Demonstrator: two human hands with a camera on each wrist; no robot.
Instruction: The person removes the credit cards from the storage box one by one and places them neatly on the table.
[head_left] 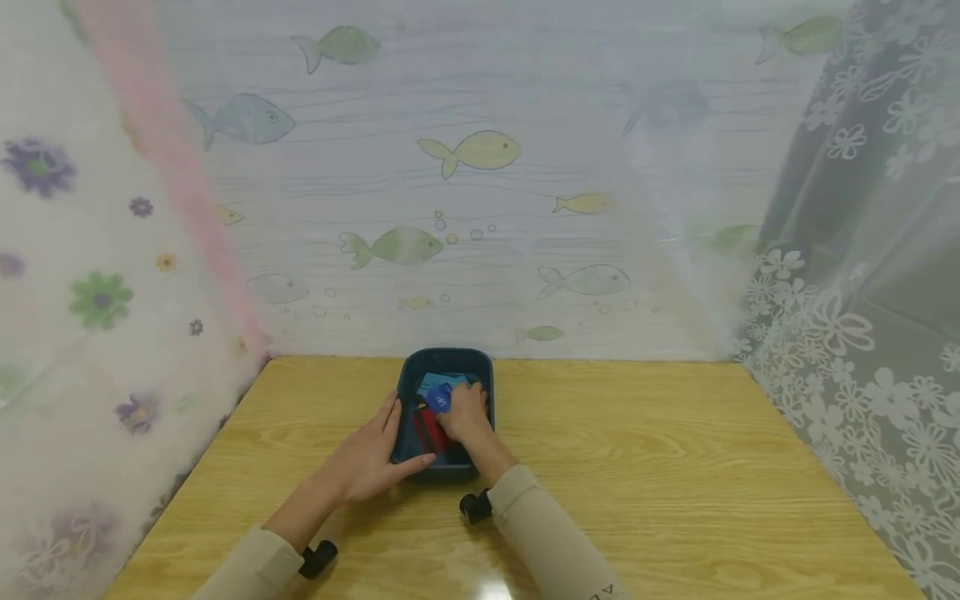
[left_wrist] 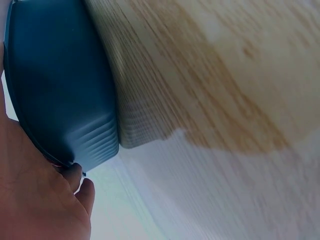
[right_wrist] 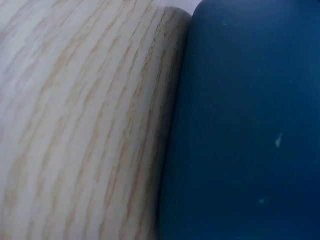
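In the bin [head_left: 444, 474], a blue packet [head_left: 437, 398] lies against the right fingers [head_left: 476, 392].

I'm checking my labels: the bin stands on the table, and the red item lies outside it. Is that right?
Not quite: the red item lies inside the bin, as the head view shows. The bin does stand on the table.

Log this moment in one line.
left hand: touching dark bin; right hand: inside bin, at blue item, grip unclear; also inside: red item, light-blue item; bin: on wooden table
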